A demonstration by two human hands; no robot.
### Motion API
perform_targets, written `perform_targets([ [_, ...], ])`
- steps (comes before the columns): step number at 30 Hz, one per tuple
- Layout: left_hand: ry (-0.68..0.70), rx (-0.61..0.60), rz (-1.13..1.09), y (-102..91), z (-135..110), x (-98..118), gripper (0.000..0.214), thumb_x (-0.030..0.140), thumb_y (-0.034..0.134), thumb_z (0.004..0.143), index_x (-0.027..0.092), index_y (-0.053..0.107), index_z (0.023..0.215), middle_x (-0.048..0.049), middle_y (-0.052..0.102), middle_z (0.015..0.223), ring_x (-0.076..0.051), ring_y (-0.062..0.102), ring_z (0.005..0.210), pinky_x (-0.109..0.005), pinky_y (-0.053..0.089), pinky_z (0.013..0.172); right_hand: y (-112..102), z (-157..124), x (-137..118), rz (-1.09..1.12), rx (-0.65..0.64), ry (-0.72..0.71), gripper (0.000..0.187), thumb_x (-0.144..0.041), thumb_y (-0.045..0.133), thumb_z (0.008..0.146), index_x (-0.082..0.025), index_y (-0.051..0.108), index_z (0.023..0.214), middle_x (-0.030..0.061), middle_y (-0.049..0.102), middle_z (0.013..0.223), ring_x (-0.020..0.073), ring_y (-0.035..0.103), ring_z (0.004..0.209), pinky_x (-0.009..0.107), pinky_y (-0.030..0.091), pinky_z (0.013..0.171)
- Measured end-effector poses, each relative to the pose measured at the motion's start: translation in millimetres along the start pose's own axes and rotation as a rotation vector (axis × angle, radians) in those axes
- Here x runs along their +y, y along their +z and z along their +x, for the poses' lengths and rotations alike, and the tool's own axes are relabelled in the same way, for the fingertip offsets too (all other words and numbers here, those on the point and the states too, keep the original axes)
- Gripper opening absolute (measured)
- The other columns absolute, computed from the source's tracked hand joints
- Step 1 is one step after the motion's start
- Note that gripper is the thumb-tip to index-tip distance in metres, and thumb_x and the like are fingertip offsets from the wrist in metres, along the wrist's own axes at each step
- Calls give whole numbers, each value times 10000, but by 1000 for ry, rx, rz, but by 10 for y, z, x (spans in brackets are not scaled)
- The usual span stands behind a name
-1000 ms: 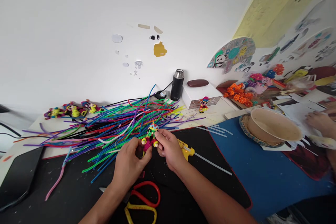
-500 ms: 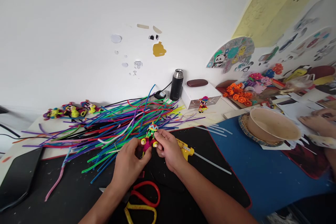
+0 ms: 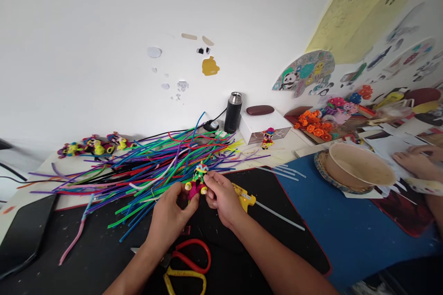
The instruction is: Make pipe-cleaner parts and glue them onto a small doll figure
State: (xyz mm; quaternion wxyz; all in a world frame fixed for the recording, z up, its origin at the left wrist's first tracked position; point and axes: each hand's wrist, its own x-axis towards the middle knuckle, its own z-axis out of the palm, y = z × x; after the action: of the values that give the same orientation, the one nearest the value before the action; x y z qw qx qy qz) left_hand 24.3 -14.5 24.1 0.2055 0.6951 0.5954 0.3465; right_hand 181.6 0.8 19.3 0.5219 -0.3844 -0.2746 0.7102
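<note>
A small pipe-cleaner doll (image 3: pixel 196 183) in magenta, yellow and green is held upright above the black mat. My left hand (image 3: pixel 173 207) pinches its lower body from the left, thumb in front. On the other side, my right hand (image 3: pixel 221 196) grips the doll's edge near the head between thumb and fingers; part of the doll is hidden by the fingers. Behind my right wrist lies a yellow glue gun (image 3: pixel 245 198) with a clear glue stick poking out. Scissors (image 3: pixel 190 258) with red and yellow handles rest below, partly under my left forearm.
Many coloured pipe cleaners (image 3: pixel 155 166) sprawl behind my hands. Several finished dolls (image 3: pixel 95 144) lie at the back left; another doll (image 3: pixel 267 138) stands by a white box (image 3: pixel 254 122). A black flask (image 3: pixel 233 113), a bowl (image 3: pixel 360 166) and another person's hands (image 3: pixel 415 159) are farther off.
</note>
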Motion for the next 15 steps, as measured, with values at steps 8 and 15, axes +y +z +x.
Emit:
perform_targets([
  [8,-63,-51,-113,-44,10,-11,319,498,617,862,236,518,710,38,524,636,-161,491,599,-272,389,568,-65,-15,-64,-24,35,-34,415,-523,810,779,-182,616,915,-123,420,500,32,241,366,209,90,399],
  [15,-124,-137,-232,-80,7,26,325,530,623,847,228,557,743,38,521,641,-161,487,602,-265,402,566,-103,-70,-100,-72,25,-28,452,-539,794,792,-164,660,1007,-120,423,502,38,230,368,211,79,402],
])
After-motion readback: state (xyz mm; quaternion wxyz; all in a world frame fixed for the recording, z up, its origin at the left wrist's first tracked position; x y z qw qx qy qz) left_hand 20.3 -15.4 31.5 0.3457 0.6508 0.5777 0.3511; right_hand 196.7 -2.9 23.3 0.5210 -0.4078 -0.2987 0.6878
